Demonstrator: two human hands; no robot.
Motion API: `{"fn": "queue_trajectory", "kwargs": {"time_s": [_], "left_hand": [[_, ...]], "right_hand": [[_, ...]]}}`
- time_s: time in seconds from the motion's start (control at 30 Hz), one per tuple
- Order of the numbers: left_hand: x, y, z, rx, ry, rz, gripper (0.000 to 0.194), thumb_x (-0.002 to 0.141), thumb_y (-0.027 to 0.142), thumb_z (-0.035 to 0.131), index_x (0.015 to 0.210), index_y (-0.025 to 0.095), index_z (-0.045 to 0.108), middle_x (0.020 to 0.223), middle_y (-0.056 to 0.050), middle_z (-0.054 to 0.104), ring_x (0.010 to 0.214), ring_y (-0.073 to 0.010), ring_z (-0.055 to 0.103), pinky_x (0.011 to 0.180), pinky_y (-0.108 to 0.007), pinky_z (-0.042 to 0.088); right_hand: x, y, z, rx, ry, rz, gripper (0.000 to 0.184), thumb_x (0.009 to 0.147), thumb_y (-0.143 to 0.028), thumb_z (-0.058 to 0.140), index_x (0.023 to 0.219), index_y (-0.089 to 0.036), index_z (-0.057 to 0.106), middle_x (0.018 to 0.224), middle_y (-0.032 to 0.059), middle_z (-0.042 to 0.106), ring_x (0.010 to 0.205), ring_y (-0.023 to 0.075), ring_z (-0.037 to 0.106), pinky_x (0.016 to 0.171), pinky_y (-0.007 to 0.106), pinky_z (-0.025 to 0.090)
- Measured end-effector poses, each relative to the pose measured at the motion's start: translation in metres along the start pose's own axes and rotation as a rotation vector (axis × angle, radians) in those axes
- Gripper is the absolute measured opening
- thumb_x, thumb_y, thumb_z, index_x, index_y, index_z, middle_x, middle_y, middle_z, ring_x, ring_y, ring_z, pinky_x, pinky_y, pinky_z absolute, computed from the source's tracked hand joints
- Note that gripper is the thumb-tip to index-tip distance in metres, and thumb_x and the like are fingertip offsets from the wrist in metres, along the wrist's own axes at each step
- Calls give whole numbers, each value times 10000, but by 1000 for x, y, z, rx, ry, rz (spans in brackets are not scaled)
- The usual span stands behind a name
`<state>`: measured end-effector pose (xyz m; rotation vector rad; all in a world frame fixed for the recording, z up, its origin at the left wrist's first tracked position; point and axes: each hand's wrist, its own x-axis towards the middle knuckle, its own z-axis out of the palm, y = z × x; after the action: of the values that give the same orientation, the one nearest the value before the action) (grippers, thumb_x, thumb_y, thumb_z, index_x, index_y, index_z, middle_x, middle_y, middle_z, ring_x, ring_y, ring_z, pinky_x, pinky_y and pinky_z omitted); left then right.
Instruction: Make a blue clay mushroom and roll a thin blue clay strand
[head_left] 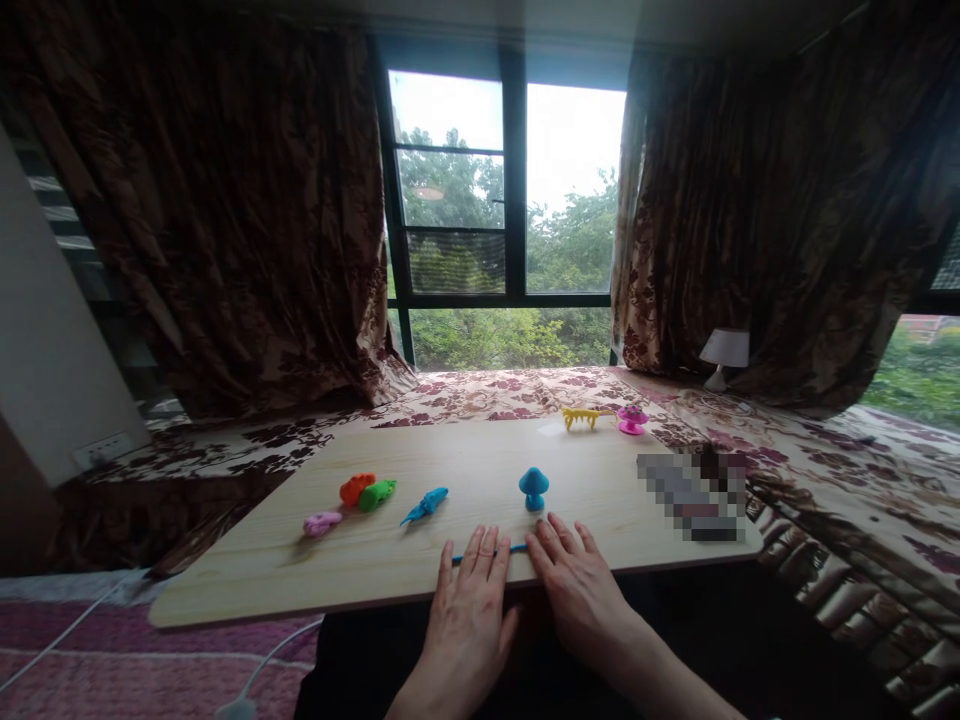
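Note:
Both hands lie flat near the front edge of the wooden board (247, 560). Under the fingers of my left hand (469, 600) and my right hand (574, 575) runs a thin roll of blue clay (519, 548), partly covered by them. My left fingers are stretched out; the right ones are too, slightly spread. Just beyond my right fingertips stands a blue clay mushroom (534, 487), upright. To the left lies a pointed lump of blue clay (425, 506). Farther left are a green clay lump (377, 495), an orange one (357, 488) and a pink one (322, 523).
At the board's back right are a yellow clay figure with several legs (580, 417) and a pink clay mushroom (632, 419). A pixelated patch covers something at the right edge. A white lamp (724, 350) stands on the flowered cloth (480, 392) before the window.

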<state>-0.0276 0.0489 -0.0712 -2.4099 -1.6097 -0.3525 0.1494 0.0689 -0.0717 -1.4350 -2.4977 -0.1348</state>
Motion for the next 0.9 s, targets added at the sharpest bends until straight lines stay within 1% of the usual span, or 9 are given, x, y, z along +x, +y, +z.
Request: {"fn": "queue_trajectory", "kwargs": {"time_s": [0.07, 0.2, 0.3, 0.43, 0.5, 0.63, 0.7, 0.8, 0.9], "left_hand": [[1, -1, 1, -2, -8, -3, 619, 792, 226, 415, 1400, 179, 304, 1472, -91, 322, 1362, -269, 239, 1085, -580, 176], [-7, -2, 4, -11, -8, 27, 626, 805, 243, 410, 1413, 205, 267, 1487, -73, 289, 1371, -260, 216, 1086, -583, 161], [-5, -2, 3, -9, 18, 10, 608, 812, 242, 403, 1407, 204, 284, 1484, -76, 307, 1373, -255, 212, 1093, -576, 132], [1, -3, 2, -7, 32, -12, 604, 790, 217, 431, 1386, 197, 334, 1468, -94, 343, 1361, -270, 248, 1090, -572, 150], [-1, -3, 2, 0, 31, 1, 601, 794, 210, 426, 1388, 205, 331, 1467, -89, 347, 1358, -275, 254, 1084, -580, 163], [-11, -3, 2, 11, 26, 29, 612, 809, 240, 422, 1405, 221, 288, 1481, -82, 317, 1365, -274, 234, 1082, -583, 167], [-11, -3, 1, 13, 33, 19, 606, 812, 239, 417, 1405, 212, 290, 1478, -93, 322, 1367, -272, 229, 1085, -582, 155], [-5, -3, -1, 12, 33, -9, 583, 810, 238, 415, 1386, 191, 335, 1465, -109, 350, 1362, -276, 243, 1087, -580, 151], [1, -5, -1, 8, 39, -4, 581, 805, 238, 423, 1380, 203, 345, 1467, -97, 350, 1361, -276, 245, 1085, -584, 154]], "right_hand": [[2, -1, 0, -4, -2, 7, 622, 771, -184, 451, 1384, -147, 352, 1457, 148, 333, 1363, 314, 209, 1072, 528, 159], [-7, -2, 1, -5, -4, -15, 598, 811, -169, 411, 1401, -180, 318, 1467, 127, 320, 1367, 294, 208, 1074, 520, 168], [-7, -3, -1, -18, 2, -8, 597, 811, -157, 410, 1400, -190, 316, 1469, 126, 317, 1369, 293, 201, 1074, 521, 162], [3, -2, -5, -34, 2, 2, 574, 807, -168, 428, 1376, -184, 360, 1454, 144, 340, 1363, 305, 216, 1067, 521, 179], [2, -1, -5, -37, -6, -9, 567, 817, -178, 426, 1379, -199, 355, 1455, 133, 341, 1363, 303, 218, 1067, 518, 184], [-8, -1, -6, -53, -32, -18, 588, 834, -165, 410, 1407, -227, 297, 1479, 102, 302, 1371, 289, 194, 1076, 508, 167], [-9, -2, -7, -49, -31, -4, 569, 844, -156, 388, 1404, -215, 308, 1478, 106, 303, 1372, 288, 191, 1078, 506, 152], [-2, -4, -8, -28, -27, -1, 553, 837, -187, 396, 1387, -175, 345, 1461, 124, 333, 1368, 297, 198, 1078, 506, 146], [4, -3, -8, -22, -35, -16, 603, 801, -219, 437, 1389, -124, 340, 1449, 148, 347, 1364, 302, 208, 1080, 498, 151]]}}
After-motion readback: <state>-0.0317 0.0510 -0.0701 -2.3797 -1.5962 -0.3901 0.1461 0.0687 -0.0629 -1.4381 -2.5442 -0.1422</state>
